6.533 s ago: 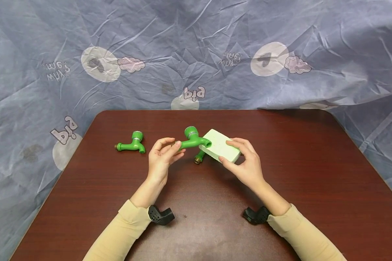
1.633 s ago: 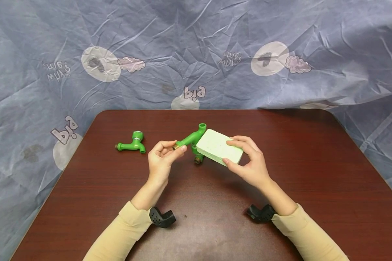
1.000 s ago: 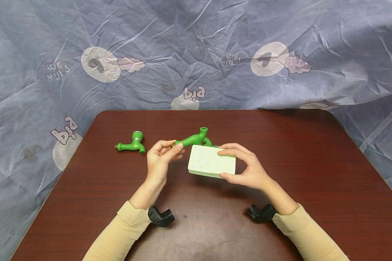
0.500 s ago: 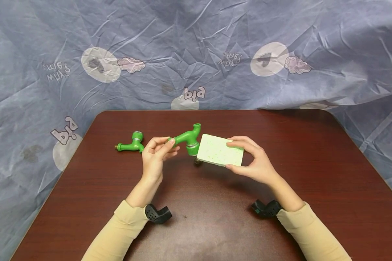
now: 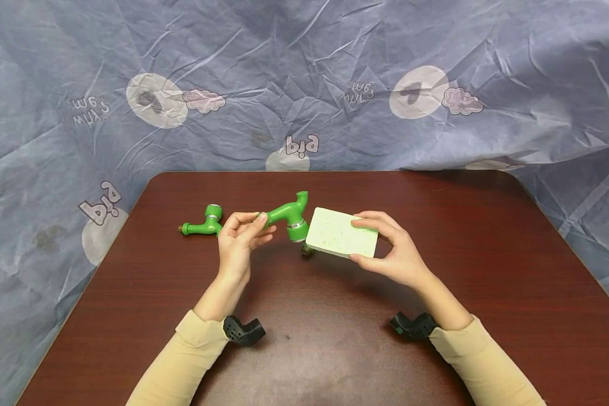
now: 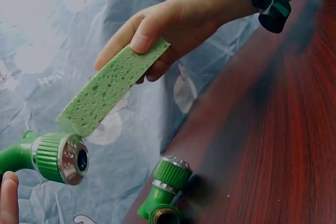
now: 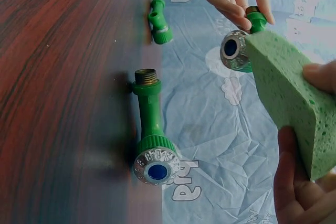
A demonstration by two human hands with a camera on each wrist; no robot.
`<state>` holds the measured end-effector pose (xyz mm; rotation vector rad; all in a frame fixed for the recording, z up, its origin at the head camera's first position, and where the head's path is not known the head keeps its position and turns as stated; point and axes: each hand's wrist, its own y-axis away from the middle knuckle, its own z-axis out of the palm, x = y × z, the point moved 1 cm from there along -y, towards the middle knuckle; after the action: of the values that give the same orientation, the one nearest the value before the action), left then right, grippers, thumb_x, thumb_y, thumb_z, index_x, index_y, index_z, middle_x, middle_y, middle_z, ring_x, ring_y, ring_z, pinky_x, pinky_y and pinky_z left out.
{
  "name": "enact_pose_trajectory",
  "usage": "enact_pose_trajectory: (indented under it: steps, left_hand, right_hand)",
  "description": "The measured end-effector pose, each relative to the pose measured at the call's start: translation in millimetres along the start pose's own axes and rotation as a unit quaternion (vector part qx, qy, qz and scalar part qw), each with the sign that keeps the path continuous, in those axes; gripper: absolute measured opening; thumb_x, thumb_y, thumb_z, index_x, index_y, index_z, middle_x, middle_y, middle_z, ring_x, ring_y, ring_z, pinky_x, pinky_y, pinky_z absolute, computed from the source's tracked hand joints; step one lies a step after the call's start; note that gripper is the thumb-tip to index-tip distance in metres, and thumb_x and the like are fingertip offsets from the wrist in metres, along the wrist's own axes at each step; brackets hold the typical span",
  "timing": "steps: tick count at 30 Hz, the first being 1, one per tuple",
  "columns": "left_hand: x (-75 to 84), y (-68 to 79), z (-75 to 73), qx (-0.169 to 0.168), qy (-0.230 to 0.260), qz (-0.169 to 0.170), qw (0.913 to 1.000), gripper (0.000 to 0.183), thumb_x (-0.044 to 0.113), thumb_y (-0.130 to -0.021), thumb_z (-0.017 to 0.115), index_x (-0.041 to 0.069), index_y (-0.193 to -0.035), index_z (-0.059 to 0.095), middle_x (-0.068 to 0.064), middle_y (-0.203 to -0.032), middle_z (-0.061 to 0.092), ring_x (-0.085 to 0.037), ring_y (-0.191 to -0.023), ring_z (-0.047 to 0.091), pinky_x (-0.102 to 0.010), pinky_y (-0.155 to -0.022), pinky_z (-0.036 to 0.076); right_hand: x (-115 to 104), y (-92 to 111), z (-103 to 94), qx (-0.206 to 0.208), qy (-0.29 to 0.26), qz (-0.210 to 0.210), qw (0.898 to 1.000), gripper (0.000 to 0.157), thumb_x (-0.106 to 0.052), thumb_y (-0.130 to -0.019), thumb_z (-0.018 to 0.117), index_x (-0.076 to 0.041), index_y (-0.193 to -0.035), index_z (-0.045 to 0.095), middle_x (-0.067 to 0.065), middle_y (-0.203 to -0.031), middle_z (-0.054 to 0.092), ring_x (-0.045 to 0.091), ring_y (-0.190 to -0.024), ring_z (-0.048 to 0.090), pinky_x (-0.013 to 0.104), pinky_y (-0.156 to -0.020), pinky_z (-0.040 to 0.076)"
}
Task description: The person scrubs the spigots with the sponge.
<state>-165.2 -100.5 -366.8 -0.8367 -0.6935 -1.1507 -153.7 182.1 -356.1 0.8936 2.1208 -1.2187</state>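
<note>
My left hand (image 5: 235, 245) pinches a green plastic tap (image 5: 286, 212) by its inlet end, above the table. This tap is turned over, its spout up and its ribbed knob down. My right hand (image 5: 397, 248) grips a pale green sponge (image 5: 342, 232) between thumb and fingers. In the left wrist view, a corner of the sponge (image 6: 113, 90) meets the knob (image 6: 58, 158) of the held tap. A second green tap (image 7: 150, 119) lies on the table; in the head view the sponge hides most of it, leaving its brass thread (image 5: 307, 250) in sight.
A third green tap (image 5: 200, 228) lies at the left of the dark red-brown table (image 5: 304, 361), its spout partly behind my left hand. A wrinkled blue-grey cloth (image 5: 304, 84) hangs behind the table. Black cameras (image 5: 244, 331) sit on both wrists.
The held tap has turned over, from knob up to knob down. The sponge dipped in front of the tap, then moved back up and right. My left hand has shifted slightly left.
</note>
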Motion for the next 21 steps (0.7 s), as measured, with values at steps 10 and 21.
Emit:
enact_pose_trajectory:
  steps: [10, 21]
  left_hand:
    - [-2.6, -8.3, -8.1, 0.049, -0.015, -0.015, 0.9986, 0.014, 0.0, -0.084, 0.068, 0.008, -0.084, 0.057, -0.004, -0.076, 0.07, -0.02, -0.063, 0.069, -0.027, -0.055, 0.057]
    - [-10.1, -20.4, -28.2, 0.1, -0.048, -0.017, 0.9936, 0.019, 0.007, -0.084, 0.071, 0.004, -0.09, 0.053, -0.002, -0.078, 0.069, -0.017, -0.063, 0.069, -0.027, -0.056, 0.057]
  right_hand:
    - [-25.3, -6.2, -0.5, 0.024, 0.025, 0.008, 0.999, 0.052, 0.013, -0.064, 0.079, 0.008, -0.112, 0.06, 0.022, -0.12, 0.052, 0.02, -0.109, 0.05, 0.018, -0.086, 0.044]
    - [-18.5, -5.2, -0.7, 0.031, 0.032, 0.022, 0.999, 0.052, 0.009, -0.066, 0.079, 0.005, -0.115, 0.06, 0.02, -0.122, 0.052, 0.015, -0.11, 0.05, 0.018, -0.083, 0.044]
